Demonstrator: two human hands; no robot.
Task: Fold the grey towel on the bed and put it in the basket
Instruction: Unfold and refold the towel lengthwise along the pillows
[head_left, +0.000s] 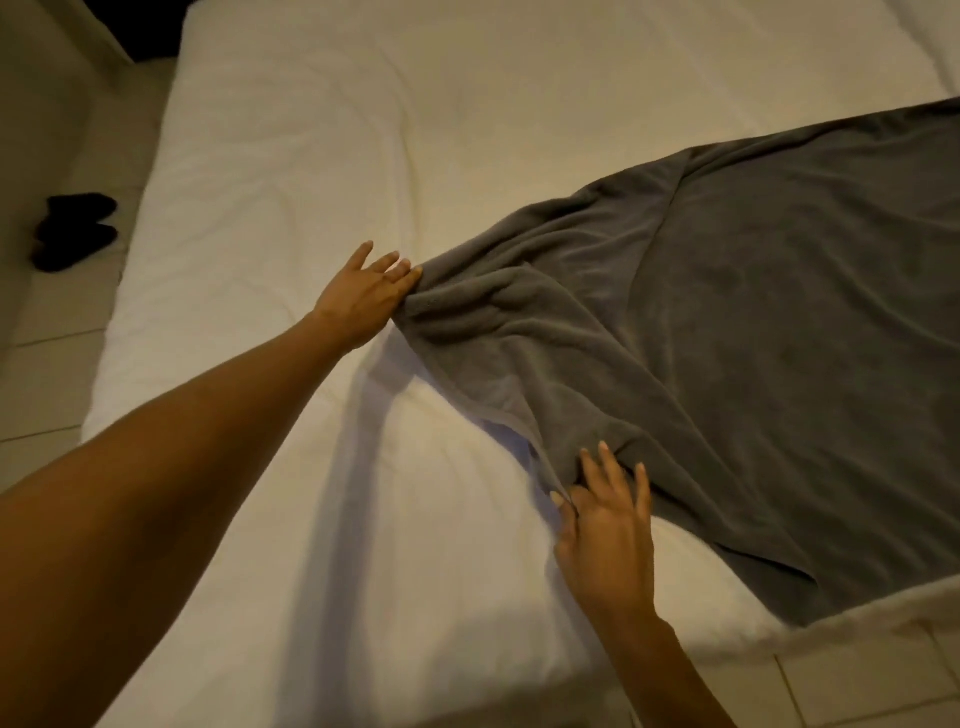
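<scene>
The left hand (363, 296) pinches the far corner of the grey towel (753, 364), its other fingers spread; the right hand (608, 535) pinches the near corner. The towel lies on the bed (311, 156), stretching away rightward from both hands; no basket shows

free: bed (322, 130) left, far | blocked: towel (753, 338) right

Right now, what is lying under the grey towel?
The grey towel lies on the white bed, which shows all around it. Both hands pinch its near edge. Anything else beneath it is covered and cannot be seen.
</scene>
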